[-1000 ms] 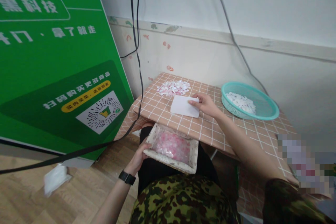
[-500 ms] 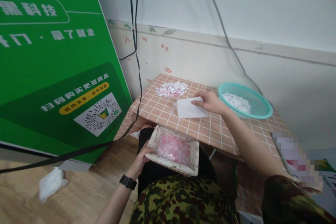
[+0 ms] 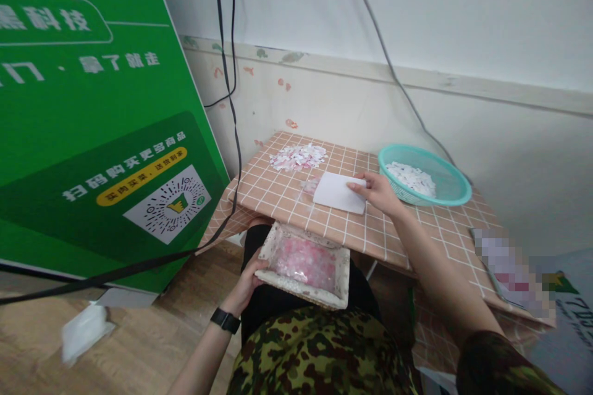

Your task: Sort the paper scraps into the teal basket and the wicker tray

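My left hand (image 3: 250, 281) grips the left rim of a cloth-lined basket (image 3: 343, 281), held in my lap just under the table's front edge. Small pink and clear pieces (image 3: 306, 259) lie in the basket. On the table, my right hand (image 3: 377, 191) pinches the right side of a white card (image 3: 340, 191). A few pinkish, clear bits (image 3: 309, 186) show along the card's left edge. Behind the card is a pile of small white and pink pieces (image 3: 299, 157). Right of my hand stands a teal plastic basket (image 3: 458, 194) with small white pieces (image 3: 412, 179) in it.
The table wears a brown checked cloth (image 3: 264, 191). A green panel with white writing (image 3: 115, 105) rises at the left. Black cords (image 3: 234, 136) hang before it, and a grey cable (image 3: 393, 68) runs down the wall. A white plastic bag (image 3: 86, 330) lies on the floor.
The card has been drawn slightly right and turned, showing more of the pinkish bits at its left edge. The view has shifted a little. My left hand still holds the basket.
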Available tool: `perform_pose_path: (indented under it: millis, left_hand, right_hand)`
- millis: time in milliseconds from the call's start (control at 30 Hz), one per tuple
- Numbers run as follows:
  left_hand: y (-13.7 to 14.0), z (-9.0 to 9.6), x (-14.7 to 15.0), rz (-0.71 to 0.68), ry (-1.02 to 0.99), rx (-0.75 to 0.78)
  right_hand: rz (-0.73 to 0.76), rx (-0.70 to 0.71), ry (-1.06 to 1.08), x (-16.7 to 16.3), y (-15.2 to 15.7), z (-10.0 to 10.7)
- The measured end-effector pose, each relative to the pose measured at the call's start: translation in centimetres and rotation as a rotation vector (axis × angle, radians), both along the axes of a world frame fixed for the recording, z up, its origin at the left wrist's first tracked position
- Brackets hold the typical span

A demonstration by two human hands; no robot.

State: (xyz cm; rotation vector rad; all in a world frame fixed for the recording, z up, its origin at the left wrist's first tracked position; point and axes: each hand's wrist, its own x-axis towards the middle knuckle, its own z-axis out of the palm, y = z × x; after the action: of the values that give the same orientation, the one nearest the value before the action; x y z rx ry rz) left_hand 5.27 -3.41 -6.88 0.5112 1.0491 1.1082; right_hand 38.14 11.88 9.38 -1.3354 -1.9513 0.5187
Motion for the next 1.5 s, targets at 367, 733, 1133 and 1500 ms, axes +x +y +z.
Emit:
perform_pose_path:
  millis: [367, 733, 1133, 1500]
  left_hand:
    - [0.1, 0.2, -0.1, -0.017, 0.0, -0.013]
    - [0.1, -0.1, -0.1, -0.006, 0.018, -0.024]
    - [0.2, 0.2, 0.1, -0.006, 0.025, -0.006]
    - [0.2, 0.6, 0.3, -0.004, 0.021, 0.002]
  right_hand:
    - [0.069, 0.032, -0.098, 0.1, -0.8, 1.8]
    - [0.042, 0.079, -0.128, -0.6, -0.4, 0.7]
    - [0.013, 0.094, -0.099, -0.6, -0.7, -0.3]
    - [-0.139, 0.215, -0.101, 0.3, -0.9, -1.6]
